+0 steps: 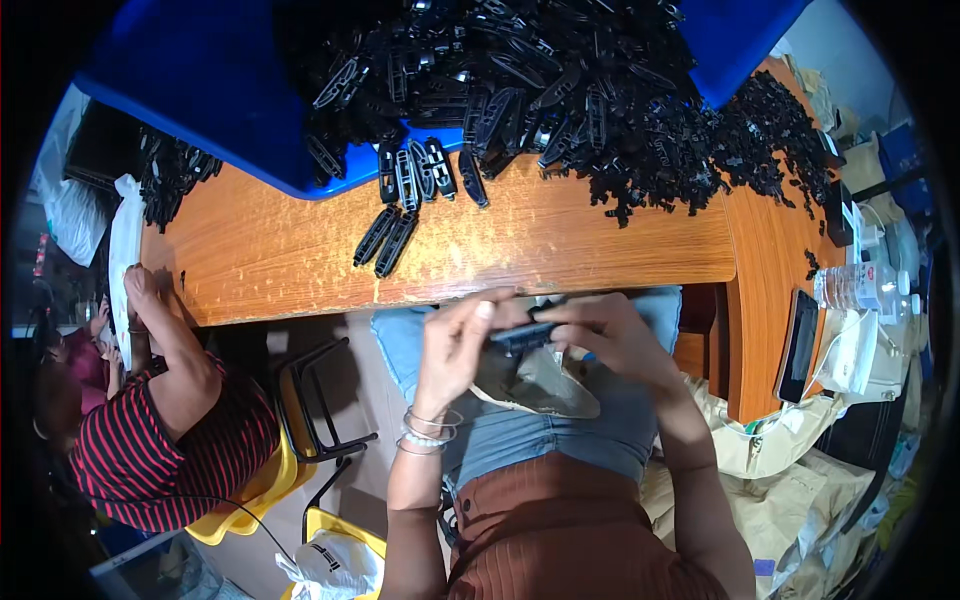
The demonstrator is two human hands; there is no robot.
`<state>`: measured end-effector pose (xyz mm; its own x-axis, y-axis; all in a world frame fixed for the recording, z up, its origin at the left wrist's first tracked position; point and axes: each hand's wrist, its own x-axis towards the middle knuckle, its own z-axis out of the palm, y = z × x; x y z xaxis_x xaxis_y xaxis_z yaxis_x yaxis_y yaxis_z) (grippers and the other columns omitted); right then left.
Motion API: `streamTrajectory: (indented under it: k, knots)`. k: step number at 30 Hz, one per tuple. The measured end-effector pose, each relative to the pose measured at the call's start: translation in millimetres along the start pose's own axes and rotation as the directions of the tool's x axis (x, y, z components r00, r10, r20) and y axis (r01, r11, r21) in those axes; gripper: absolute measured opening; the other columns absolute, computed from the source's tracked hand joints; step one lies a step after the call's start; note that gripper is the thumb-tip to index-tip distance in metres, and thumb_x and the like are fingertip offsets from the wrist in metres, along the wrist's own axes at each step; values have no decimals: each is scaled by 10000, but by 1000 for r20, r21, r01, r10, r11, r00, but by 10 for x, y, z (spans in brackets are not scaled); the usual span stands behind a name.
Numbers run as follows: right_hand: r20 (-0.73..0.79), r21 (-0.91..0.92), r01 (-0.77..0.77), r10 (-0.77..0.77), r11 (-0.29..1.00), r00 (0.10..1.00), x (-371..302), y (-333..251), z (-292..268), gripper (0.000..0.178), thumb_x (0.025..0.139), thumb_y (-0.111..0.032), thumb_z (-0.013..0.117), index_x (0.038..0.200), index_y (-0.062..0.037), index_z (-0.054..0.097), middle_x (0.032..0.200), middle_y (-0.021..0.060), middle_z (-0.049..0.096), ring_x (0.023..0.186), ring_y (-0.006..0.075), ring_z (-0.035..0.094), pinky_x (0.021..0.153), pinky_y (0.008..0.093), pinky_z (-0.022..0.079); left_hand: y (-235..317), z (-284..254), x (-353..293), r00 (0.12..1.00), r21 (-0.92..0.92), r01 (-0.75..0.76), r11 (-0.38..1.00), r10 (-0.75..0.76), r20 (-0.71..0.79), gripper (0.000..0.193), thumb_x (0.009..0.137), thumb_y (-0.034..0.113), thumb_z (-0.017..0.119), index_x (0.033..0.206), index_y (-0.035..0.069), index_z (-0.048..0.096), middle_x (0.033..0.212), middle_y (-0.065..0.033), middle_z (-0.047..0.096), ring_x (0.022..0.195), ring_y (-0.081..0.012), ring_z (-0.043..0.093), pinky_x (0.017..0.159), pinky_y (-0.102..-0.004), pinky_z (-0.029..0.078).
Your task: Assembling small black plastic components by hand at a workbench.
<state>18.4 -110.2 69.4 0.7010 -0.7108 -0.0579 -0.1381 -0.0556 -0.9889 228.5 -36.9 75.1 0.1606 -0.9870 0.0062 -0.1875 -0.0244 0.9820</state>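
Observation:
Just off the table's front edge, above my lap, a small dark elongated plastic part (522, 339) is between my hands. My left hand (455, 345) has its fingers closed at the part's left end. The fingers of my right hand (612, 332) pinch around its right end; motion blurs them a little. Two similar black oval plastic parts (386, 240) lie on the wooden table (270, 250) ahead of my left hand. Behind them several more (415, 172) stand in a loose row beside a large heap of black parts (520, 80).
A blue bin (200, 90) stands at the far left, and small black pieces (750, 130) spread at the far right. A phone (797, 345) and plastic bottles (865, 287) lie on the right. A greyish cloth (545, 388) covers my lap. Another person in stripes (180, 450) sits at left.

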Motion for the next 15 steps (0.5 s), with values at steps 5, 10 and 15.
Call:
streamTrajectory:
  k: [5,10,15]
  knots:
    - [-222,-440,218,-341,871,913,422,-32,-152,120,844,-17,550,920,24,634,845,141,639,736,275,614,705,351,485,-87,-361,309,812,835,15,551,480,-331,212,794,54,635,989,-14,587,922,-169,532,850,-340,524,695,-413,445]
    - [-300,-925,-86,-570,371,765,1015,72,-365,147,753,-16,628,896,8,653,890,102,560,868,265,514,747,355,398,-86,-352,378,887,873,-17,487,410,-211,225,751,38,620,948,-15,525,886,-176,496,846,-350,509,662,-439,440]
    - [-243,-954,-97,-545,283,802,1019,93,-267,104,717,-24,637,820,-15,626,904,84,529,877,247,485,731,350,357,-103,-348,380,884,842,-120,525,443,-150,254,782,17,610,1010,-2,500,849,-170,550,778,-330,548,641,-410,450]
